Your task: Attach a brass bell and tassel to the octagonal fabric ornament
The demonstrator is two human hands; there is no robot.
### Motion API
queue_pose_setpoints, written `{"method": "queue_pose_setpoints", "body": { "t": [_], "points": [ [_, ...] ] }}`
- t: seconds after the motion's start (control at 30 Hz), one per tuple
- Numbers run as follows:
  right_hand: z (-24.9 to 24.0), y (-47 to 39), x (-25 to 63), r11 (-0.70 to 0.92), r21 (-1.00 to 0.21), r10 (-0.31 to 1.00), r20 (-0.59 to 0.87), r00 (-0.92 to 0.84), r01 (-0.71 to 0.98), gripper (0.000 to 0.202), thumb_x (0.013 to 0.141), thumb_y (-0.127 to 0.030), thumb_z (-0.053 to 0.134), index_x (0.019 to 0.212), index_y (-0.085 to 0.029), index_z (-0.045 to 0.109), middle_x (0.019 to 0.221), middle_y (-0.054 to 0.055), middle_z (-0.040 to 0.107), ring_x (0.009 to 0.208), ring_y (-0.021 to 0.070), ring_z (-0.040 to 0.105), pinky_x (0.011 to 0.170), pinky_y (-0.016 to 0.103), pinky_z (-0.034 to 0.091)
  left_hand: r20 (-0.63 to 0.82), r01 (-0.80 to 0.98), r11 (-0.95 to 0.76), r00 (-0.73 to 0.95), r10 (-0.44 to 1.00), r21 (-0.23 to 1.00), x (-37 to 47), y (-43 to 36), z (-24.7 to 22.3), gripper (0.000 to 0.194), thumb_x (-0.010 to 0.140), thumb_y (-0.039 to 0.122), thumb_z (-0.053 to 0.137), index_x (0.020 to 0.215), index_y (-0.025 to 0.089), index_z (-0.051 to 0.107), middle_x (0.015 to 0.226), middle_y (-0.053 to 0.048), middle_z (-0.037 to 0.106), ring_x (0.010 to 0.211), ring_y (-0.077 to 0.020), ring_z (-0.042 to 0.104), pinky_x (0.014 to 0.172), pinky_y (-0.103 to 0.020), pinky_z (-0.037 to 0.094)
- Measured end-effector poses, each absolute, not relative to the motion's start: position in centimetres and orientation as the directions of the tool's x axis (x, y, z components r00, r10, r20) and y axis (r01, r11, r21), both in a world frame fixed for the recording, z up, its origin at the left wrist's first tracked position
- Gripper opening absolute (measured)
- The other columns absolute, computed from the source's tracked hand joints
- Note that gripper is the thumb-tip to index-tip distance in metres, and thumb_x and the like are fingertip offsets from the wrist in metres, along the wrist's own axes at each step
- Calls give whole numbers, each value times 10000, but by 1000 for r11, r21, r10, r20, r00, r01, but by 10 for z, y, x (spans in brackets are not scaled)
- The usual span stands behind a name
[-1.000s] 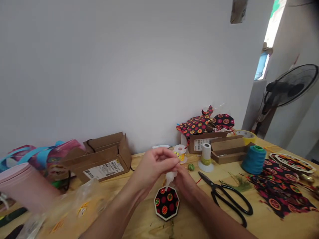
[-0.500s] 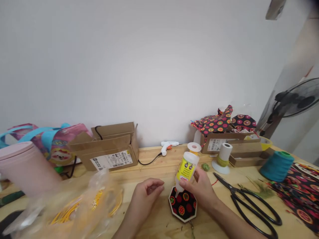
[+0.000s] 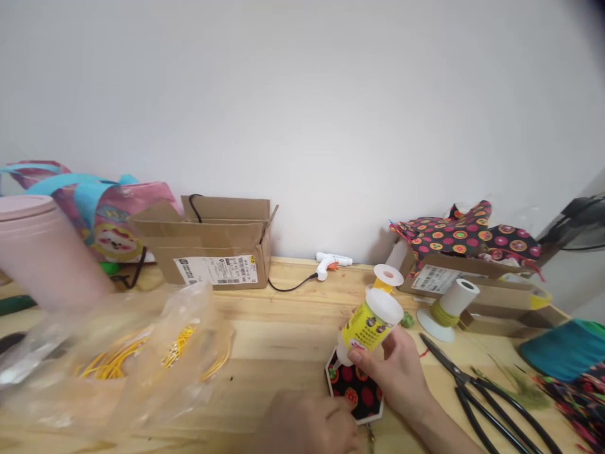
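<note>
My right hand is closed around a glue bottle with a yellow label, tilted with its nozzle down. The nozzle tip is at the upper left part of an octagonal fabric-covered piece, black with red flower circles and a pale rim. Whether the tip touches the fabric I cannot tell. Blurred by motion, my left hand is at the lower left edge of that piece, overlapping its corner. Its fingers are too smeared to show a grip. A short cord hangs from the piece's bottom.
Large black scissors lie to the right, near a white spool and a teal thread cone. Behind are a glue gun and a cardboard box. Plastic bags with yellow cords cover the left.
My left hand has moved right and down to the octagonal piece's lower edge. The bottle tilts more, its nozzle still at the piece's upper left. The whole view has shifted.
</note>
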State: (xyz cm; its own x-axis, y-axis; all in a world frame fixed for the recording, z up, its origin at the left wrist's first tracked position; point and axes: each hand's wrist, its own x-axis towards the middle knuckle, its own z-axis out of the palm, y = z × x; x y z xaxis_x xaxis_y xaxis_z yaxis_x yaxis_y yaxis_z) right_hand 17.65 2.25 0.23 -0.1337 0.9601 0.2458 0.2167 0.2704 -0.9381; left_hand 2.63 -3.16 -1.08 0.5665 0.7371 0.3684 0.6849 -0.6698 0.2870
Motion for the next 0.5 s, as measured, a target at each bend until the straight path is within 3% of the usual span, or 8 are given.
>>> {"method": "queue_pose_setpoints", "body": {
  "t": [0.1, 0.3, 0.5],
  "points": [
    [3, 22, 174, 268, -931, 959, 234, -160, 246, 265, 566, -370, 662, 719, -172, 575, 728, 65, 658, 732, 242, 592, 625, 335, 476, 317, 698, -688, 618, 719, 199, 29, -33, -16, 171, 729, 148, 508, 571, 166, 570, 607, -2, 664, 422, -142, 595, 324, -177, 331],
    [1, 23, 176, 314, -906, 948, 284, -143, 283, 270, 580, -376, 661, 732, -166, 586, 760, 81, 662, 715, 239, 597, 631, 340, 486, 307, 715, -659, 590, 747, 231, 31, -34, -14, 103, 717, 168, 540, 622, 167, 581, 727, -26, 691, 455, -146, 618, 321, -171, 368],
    [-2, 21, 177, 316, -902, 947, 282, -154, 293, 264, 582, -368, 667, 727, -162, 590, 748, 82, 657, 670, 230, 595, 597, 344, 492, 149, 759, -617, 598, 787, 209, 33, -32, -8, 65, 681, 128, 567, 645, 171, 600, 691, -20, 689, 460, -149, 614, 327, -175, 387]
  ]
}}
